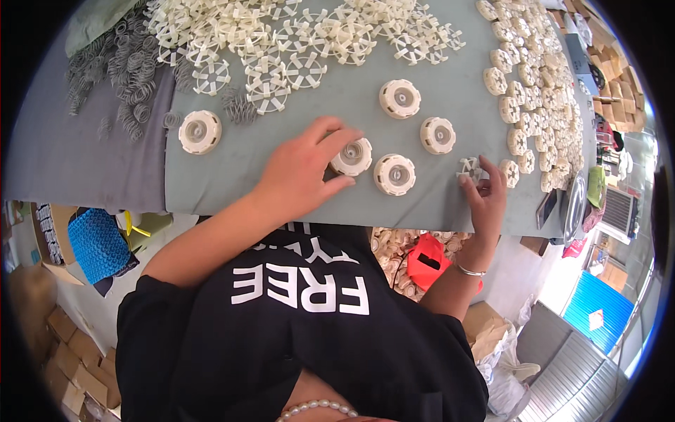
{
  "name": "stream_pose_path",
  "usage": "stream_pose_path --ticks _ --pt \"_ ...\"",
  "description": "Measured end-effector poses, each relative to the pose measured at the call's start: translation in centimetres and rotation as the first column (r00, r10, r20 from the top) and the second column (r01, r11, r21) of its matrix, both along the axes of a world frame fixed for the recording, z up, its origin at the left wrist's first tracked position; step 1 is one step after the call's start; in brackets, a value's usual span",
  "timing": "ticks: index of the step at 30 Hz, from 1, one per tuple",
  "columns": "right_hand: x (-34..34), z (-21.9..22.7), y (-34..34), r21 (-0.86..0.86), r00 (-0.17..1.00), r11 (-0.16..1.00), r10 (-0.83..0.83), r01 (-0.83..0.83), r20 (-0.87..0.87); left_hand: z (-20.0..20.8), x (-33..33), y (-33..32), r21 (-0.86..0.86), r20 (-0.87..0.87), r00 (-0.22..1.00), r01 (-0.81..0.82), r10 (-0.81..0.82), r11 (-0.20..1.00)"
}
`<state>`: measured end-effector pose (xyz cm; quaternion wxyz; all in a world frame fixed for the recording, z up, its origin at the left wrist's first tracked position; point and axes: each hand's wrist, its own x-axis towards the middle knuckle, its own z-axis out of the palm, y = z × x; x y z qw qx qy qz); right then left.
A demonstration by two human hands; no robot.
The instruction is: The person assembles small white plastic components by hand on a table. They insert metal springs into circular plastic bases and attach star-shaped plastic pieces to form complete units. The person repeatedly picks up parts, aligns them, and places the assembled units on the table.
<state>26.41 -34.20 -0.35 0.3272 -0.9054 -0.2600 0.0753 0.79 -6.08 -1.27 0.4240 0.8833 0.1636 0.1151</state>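
Observation:
My left hand (pixel 299 172) has its thumb and fingers closed around the sides of a round cream plastic housing (pixel 351 157) that has a coil spring in its middle. Three similar housings stand close by: one behind (pixel 400 98), one to the right (pixel 438 136) and one just in front (pixel 394 174). Another housing (pixel 200 132) sits farther left. Near the table's right side my right hand (pixel 485 197) grips a smaller cream piece with spokes (pixel 469 169) between thumb and fingers. Part of that piece is hidden by the fingers.
Spoked cream plastic rings (pixel 306 69) are heaped at the back of the grey-green cloth (pixel 295 109). Loose metal springs (pixel 133 77) pile up at the back left. Rows of assembled round pieces (pixel 527 91) line the right side. A phone (pixel 545 209) lies near the right edge.

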Motion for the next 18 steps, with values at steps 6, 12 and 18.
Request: stream_pose_path --ticks 6,12,18 --pt "0.6 1.4 0.2 0.019 0.996 0.999 0.044 -0.042 -0.077 -1.0 -0.6 0.0 -0.087 0.101 0.993 -0.049 0.058 0.995" --pt "-4.6 4.1 7.4 0.221 0.918 0.899 0.395 -0.379 -0.031 0.6 -1.0 0.5 -0.357 0.063 0.991 -0.085 0.115 0.93" --pt "-8.9 4.9 14.1 0.083 0.733 0.732 0.68 -0.677 -0.025 0.7 -1.5 0.6 -0.409 0.054 0.994 -0.065 0.095 0.91"
